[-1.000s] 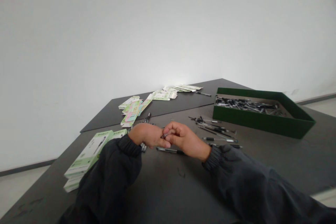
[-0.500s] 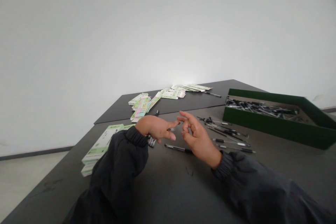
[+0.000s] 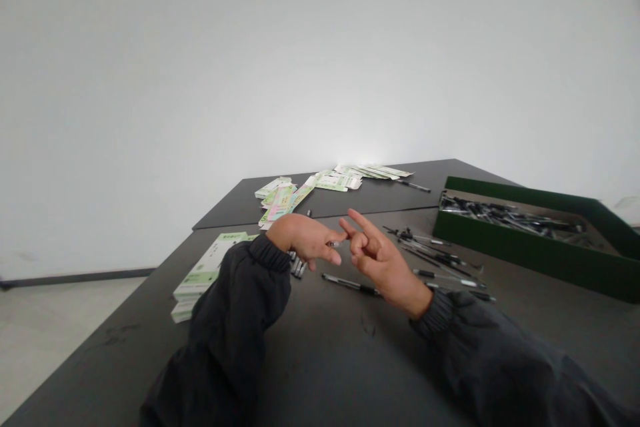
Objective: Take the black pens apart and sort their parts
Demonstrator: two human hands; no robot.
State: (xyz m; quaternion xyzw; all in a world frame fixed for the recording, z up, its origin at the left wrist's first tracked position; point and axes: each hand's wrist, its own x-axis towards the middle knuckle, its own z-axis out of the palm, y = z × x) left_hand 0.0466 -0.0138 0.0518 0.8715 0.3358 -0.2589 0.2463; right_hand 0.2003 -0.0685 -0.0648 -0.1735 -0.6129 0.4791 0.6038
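Pen (image 3: 336, 244), probably: only a short clear end shows, at left fingertips, rest hidden. Clock read off those fingertips, 12 toward the wall (image 3: 320, 67).

Left hand (image 3: 305, 240): thumb and forefinger pinching it. Right hand (image 3: 379, 261) at 4: thumb and forefinger curled together, two others stretched toward the left fingertips; can't tell if touching, or if anything sits in the curl.

Change: a second ago right fingers were pinching a small dark end at the left hand; now they're off it. Reads as the left carrying the piece alone, work on it paused or between grips. View also swung, so table shifts don't count.

Outward: loose pen (image 3: 347, 283) at 6, below both hands. Several pens (image 3: 299, 268) at 8, partly under the left hand. Scattered pens and parts (image 3: 440, 259) at 3; green box (image 3: 530, 251) beyond, holding many more. Stacked cartons (image 3: 207, 267) at 8-9, loose cartons (image 3: 281, 199) at 10-11, all on the dark table (image 3: 320, 360).
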